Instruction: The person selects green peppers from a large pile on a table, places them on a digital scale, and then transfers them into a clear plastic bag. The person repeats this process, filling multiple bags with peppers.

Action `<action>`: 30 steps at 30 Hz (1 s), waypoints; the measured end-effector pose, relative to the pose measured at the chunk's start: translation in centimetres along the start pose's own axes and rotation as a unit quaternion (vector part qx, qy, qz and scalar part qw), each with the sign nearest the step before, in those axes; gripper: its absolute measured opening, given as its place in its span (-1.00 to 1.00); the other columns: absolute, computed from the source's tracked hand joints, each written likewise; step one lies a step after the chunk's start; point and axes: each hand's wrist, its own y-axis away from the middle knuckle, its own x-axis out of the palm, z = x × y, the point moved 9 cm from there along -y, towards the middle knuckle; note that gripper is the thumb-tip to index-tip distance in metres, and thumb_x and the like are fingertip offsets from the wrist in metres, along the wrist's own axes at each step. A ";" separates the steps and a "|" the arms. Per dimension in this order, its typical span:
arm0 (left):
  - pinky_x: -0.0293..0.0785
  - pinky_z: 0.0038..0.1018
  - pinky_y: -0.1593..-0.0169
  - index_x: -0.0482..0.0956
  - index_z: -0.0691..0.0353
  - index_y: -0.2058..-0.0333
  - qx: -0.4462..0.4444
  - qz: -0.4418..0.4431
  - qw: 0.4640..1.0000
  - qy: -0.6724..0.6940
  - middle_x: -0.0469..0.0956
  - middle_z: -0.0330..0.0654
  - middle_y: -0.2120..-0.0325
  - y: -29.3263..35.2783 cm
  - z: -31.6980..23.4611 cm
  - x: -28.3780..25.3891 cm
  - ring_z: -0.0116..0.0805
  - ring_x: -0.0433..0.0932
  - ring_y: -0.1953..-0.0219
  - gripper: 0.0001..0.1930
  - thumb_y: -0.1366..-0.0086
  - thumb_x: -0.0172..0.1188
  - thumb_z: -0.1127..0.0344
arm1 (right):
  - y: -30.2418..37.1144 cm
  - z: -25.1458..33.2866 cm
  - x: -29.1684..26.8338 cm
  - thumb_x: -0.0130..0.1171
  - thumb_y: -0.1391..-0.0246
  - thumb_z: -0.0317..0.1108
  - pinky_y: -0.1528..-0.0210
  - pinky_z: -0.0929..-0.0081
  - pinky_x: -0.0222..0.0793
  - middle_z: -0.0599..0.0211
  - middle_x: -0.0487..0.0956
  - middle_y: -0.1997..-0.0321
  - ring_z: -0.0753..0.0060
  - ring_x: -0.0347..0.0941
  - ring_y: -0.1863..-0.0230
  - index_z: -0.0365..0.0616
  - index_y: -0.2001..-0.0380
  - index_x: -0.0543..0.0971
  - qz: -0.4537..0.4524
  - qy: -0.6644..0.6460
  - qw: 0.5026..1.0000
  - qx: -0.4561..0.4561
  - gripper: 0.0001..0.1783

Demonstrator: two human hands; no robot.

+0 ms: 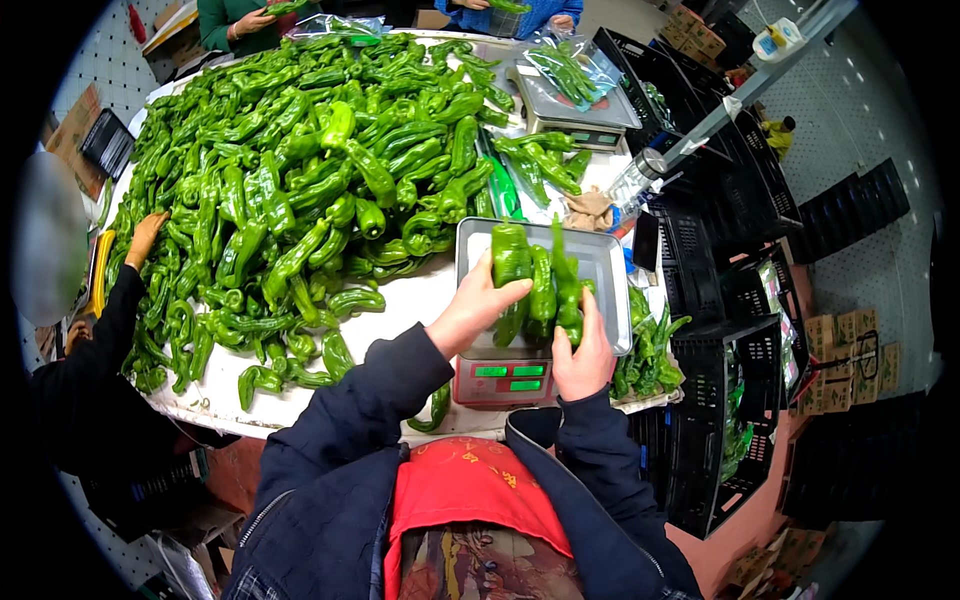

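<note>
Left grip (470,308) on green pepper (512,262), far fingertips probably behind

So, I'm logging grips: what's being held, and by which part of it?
Green peppers, held by the bunch's outer sides between left hand and right hand.

A person's bare left hand (478,308) and right hand (586,355) face each other just right of the frame's center, set well apart, each curled in a closed grip, the thumbs (514,292) angled inward. The left forearm (375,385) slants up from the lower left; the right forearm (600,440) rises more steeply from the lower right, both in dark sleeves reaching the wrists.
</note>
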 end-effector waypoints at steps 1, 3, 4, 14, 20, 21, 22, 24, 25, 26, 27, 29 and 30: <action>0.31 -0.34 -0.25 0.09 0.40 -0.32 0.113 -0.097 0.956 -0.254 0.42 0.16 -0.14 -1.4 1.8 -2.0 -0.08 0.43 -0.19 -0.25 -0.25 0.24 0.30 | 0.1 0.3 -0.1 0.21 0.00 -0.49 -0.28 0.17 0.24 -0.16 0.38 -0.25 -0.16 0.31 -0.26 -0.25 -0.29 0.29 -0.003 0.069 0.997 -0.028 -0.27; 0.26 -0.30 -0.29 0.10 0.42 -0.33 0.132 -0.132 0.923 -0.336 0.37 0.28 -0.17 -1.0 1.3 -2.3 0.01 0.37 -0.25 -0.22 -0.22 0.25 0.29 | 0.5 0.7 0.6 0.24 0.03 -0.47 -0.30 0.10 0.19 -0.13 0.32 -0.30 -0.20 0.27 -0.25 -0.22 -0.27 0.32 0.021 0.087 0.995 -0.044 -0.27; 0.26 -0.31 -0.29 0.14 0.42 -0.31 0.132 -0.116 0.925 -0.337 0.37 0.26 -0.17 -0.9 1.7 -2.3 -0.01 0.38 -0.25 -0.26 -0.23 0.25 0.30 | 0.7 0.4 0.7 0.23 0.03 -0.47 -0.30 0.09 0.19 -0.12 0.33 -0.30 -0.18 0.28 -0.25 -0.22 -0.26 0.33 0.024 0.079 0.995 -0.051 -0.28; 0.45 -0.41 -0.15 0.48 0.38 -0.06 0.112 -0.158 0.958 -0.212 0.56 -0.05 0.02 6.6 0.1 -9.0 -0.28 0.52 -0.09 -0.67 -0.33 0.12 0.48 | 1.9 2.5 -1.9 0.17 0.02 -0.56 -0.25 0.15 0.27 -0.06 0.44 -0.20 -0.12 0.35 -0.20 -0.29 -0.03 0.53 -0.047 0.032 0.995 -0.076 -0.54; 0.48 -0.40 0.20 0.52 0.30 0.16 0.123 -0.344 0.824 -0.433 0.45 -0.06 0.26 17.7 1.2 -19.4 -0.19 0.51 0.24 -0.78 -0.20 0.16 0.55 | 4.3 6.5 1.5 0.14 -0.01 -0.66 0.04 0.33 0.47 0.03 0.61 0.12 0.04 0.58 0.11 -0.31 0.19 0.60 0.039 -0.109 0.987 -0.108 -0.75; 0.48 -0.41 0.21 0.50 0.32 0.13 0.089 -0.363 0.822 -0.429 0.41 -0.06 0.26 19.5 2.0 -20.7 -0.21 0.48 0.29 -0.76 -0.19 0.16 0.55 | 4.9 6.7 2.9 0.15 -0.02 -0.65 0.06 0.35 0.48 0.04 0.63 0.16 0.06 0.59 0.15 -0.30 0.21 0.60 0.074 -0.131 0.983 -0.105 -0.78; 0.48 -0.41 0.21 0.49 0.33 0.12 0.089 -0.378 0.818 -0.425 0.40 -0.06 0.25 21.2 2.9 -22.0 -0.22 0.47 0.31 -0.74 -0.19 0.17 0.55 | 5.6 6.6 4.6 0.16 -0.05 -0.64 0.13 0.38 0.50 0.06 0.64 0.23 0.10 0.60 0.22 -0.31 0.25 0.61 0.113 -0.156 0.979 -0.075 -0.82; 0.47 -0.42 0.23 0.46 0.32 0.08 0.094 -0.397 0.815 -0.412 0.38 -0.06 0.22 22.7 2.9 -22.6 -0.25 0.46 0.32 -0.69 -0.17 0.20 0.54 | 6.6 7.3 7.3 0.11 -0.08 -0.63 0.20 0.44 0.49 0.08 0.63 0.25 0.22 0.59 0.29 -0.33 0.24 0.61 0.170 -0.166 0.968 -0.077 -0.83; 0.47 -0.37 0.17 0.46 0.31 0.06 0.062 -0.405 0.806 -0.427 0.38 -0.02 0.21 23.3 3.2 -22.8 -0.15 0.47 0.26 -0.64 -0.13 0.25 0.51 | 7.1 7.8 8.6 0.09 -0.10 -0.63 0.24 0.47 0.48 0.08 0.63 0.26 0.28 0.58 0.33 -0.34 0.24 0.61 0.199 -0.170 0.962 -0.078 -0.83; 0.45 -0.33 0.11 0.45 0.29 0.04 0.075 -0.398 0.784 -0.470 0.39 0.00 0.20 23.1 2.8 -22.4 -0.08 0.45 0.20 -0.59 -0.11 0.28 0.49 | 7.5 8.3 9.7 0.09 -0.13 -0.60 0.24 0.48 0.48 0.10 0.63 0.29 0.30 0.59 0.33 -0.34 0.26 0.61 0.216 -0.175 0.957 -0.079 -0.85; 0.44 -0.28 0.06 0.45 0.28 0.01 0.087 -0.392 0.761 -0.509 0.39 0.02 0.18 22.6 1.7 -21.6 -0.01 0.44 0.14 -0.55 -0.08 0.30 0.48 | 7.9 8.5 10.7 0.09 -0.13 -0.60 0.25 0.48 0.48 0.10 0.63 0.29 0.30 0.60 0.33 -0.34 0.26 0.62 0.239 -0.180 0.951 -0.078 -0.85; 0.36 -0.16 -0.07 0.52 0.21 0.00 0.060 -0.314 0.729 -0.605 0.42 0.04 0.08 21.5 1.2 -19.9 0.11 0.37 -0.01 -0.52 -0.05 0.36 0.38 | 8.6 8.6 12.8 0.09 -0.14 -0.60 0.25 0.48 0.49 0.09 0.64 0.29 0.30 0.61 0.33 -0.34 0.25 0.62 0.284 -0.188 0.937 -0.077 -0.84; 0.32 -0.11 -0.10 0.53 0.19 0.00 0.056 -0.290 0.709 -0.641 0.42 0.03 0.03 21.5 1.8 -19.6 0.10 0.35 -0.06 -0.53 -0.06 0.36 0.34 | 8.8 8.9 13.3 0.08 -0.14 -0.59 0.26 0.48 0.49 0.10 0.64 0.30 0.31 0.62 0.33 -0.34 0.25 0.62 0.293 -0.184 0.934 -0.091 -0.84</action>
